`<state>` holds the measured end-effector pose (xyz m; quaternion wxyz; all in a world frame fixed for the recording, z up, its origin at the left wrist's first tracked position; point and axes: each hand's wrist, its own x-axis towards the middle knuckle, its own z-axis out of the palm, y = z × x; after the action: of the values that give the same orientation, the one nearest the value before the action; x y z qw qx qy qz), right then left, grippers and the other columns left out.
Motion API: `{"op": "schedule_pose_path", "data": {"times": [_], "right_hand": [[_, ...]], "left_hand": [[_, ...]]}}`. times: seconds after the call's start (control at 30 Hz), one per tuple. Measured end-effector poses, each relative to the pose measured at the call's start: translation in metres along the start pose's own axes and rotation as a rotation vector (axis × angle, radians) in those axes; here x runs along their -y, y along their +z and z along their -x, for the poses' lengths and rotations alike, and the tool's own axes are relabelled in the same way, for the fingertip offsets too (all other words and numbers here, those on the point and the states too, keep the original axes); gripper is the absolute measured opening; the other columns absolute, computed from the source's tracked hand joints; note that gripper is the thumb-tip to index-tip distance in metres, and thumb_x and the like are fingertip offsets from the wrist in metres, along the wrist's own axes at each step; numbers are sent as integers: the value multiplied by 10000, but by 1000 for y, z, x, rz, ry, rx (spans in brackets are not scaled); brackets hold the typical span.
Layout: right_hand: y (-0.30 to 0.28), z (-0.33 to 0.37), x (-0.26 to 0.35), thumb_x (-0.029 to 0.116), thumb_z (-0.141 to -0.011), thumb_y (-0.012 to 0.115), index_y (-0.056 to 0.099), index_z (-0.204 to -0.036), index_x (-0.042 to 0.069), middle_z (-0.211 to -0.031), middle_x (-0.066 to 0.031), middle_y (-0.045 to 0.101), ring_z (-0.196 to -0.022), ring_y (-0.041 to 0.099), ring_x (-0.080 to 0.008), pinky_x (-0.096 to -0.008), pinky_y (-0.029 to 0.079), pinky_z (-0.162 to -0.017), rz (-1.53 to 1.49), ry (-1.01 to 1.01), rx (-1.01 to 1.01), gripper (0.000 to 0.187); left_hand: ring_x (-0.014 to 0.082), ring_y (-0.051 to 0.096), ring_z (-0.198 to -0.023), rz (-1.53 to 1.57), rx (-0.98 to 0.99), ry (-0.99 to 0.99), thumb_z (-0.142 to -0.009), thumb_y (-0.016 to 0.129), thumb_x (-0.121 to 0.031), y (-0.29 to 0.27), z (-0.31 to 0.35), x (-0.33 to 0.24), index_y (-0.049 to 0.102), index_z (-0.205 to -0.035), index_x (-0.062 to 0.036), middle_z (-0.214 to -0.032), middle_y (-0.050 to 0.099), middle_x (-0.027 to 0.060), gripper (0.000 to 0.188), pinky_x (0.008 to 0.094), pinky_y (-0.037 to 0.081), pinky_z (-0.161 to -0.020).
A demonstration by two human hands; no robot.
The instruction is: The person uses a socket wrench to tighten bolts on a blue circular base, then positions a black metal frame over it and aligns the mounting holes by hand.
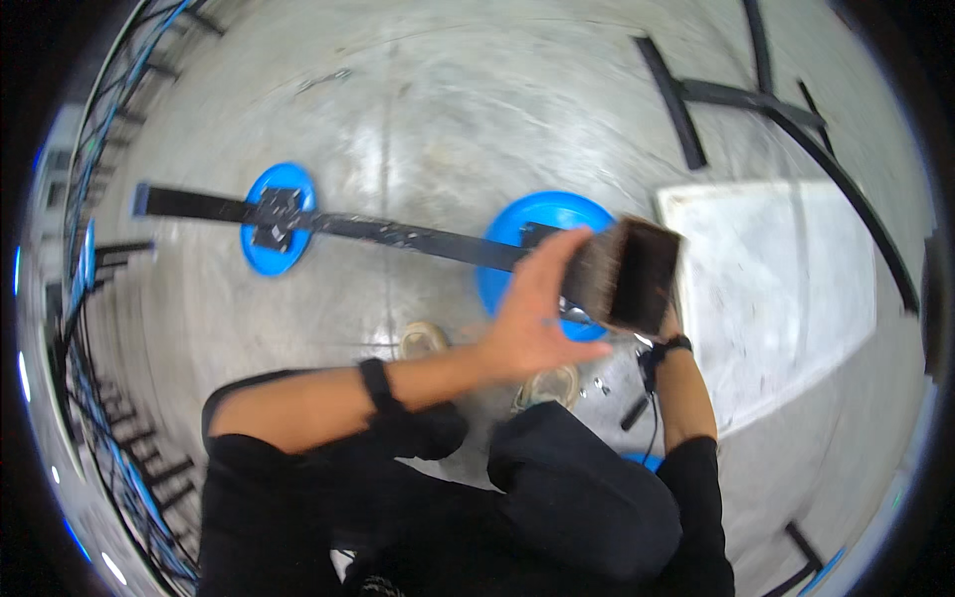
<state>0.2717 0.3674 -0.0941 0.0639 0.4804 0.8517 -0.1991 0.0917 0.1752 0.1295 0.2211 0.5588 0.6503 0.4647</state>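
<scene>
Over the larger blue disc (509, 221), the hollow metal tube (622, 279) is between the hands: left hand (529, 323) open beside it, right hand (670, 324) mostly hidden (whether it grips, I cannot tell). Supporting both faces, clear of the rim, should keep it steady.

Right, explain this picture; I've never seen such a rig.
There's no machine: these are a person's bare hands, seen from a fisheye camera worn on the head. The left hand curves open beside a hollow, brown-edged square metal tube; the right hand, mostly hidden behind it, seems to support it. A long black metal bar, perhaps joined to the tube, crosses two round blue discs on the grey floor. A flat white panel lies to the right, with black metal frame pieces beyond.
</scene>
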Motion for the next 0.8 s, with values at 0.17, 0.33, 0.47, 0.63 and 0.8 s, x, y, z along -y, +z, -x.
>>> {"op": "schedule_pose_path", "data": {"times": [0.17, 0.33, 0.47, 0.63, 0.8], "right_hand": [[-5, -5, 2, 316, -895, 448, 566, -866, 22, -798, -243, 608, -763, 585, -423, -509, 454, -658, -64, -18, -20, 318], [1, -5, 7, 305, -899, 446, 559, -860, 17, -756, -252, 596, -728, 579, -430, -518, 437, -630, -21, 18, 24, 312], [-20, 4, 7, 284, -901, 452, 547, -841, 1, -715, -270, 575, -691, 564, -448, -533, 411, -590, -126, -20, -32, 304], [-2, 9, -1, 230, -882, 495, 530, -778, -21, -693, -294, 546, -686, 535, -473, -520, 404, -572, -227, -44, -93, 274], [-13, 13, 6, 217, -879, 497, 521, -778, -27, -700, -294, 539, -702, 526, -475, -514, 397, -580, -285, -36, -100, 265]], "left_hand": [[326, 482, -1045, 310, -268, -174, -557, 774, -147, 37, -16, 0, 445, -1175, -35, -1083, 512, 144, 708, 400, 347, -922], [226, 504, -907, 393, -476, -135, -633, 738, -123, 51, -17, -3, 481, -1062, -14, -984, 491, 109, 512, 293, 393, -811], [220, 501, -886, 409, -471, -149, -640, 729, -110, 50, -22, -12, 489, -1043, -22, -969, 486, 107, 478, 284, 393, -794], [222, 499, -869, 375, -452, -119, -633, 736, -119, 50, -24, -5, 493, -1031, -22, -963, 485, 108, 477, 290, 394, -779], [224, 495, -874, 390, -432, -105, -637, 735, -132, 43, -28, -7, 490, -1035, -21, -971, 482, 110, 480, 289, 389, -788]]}}
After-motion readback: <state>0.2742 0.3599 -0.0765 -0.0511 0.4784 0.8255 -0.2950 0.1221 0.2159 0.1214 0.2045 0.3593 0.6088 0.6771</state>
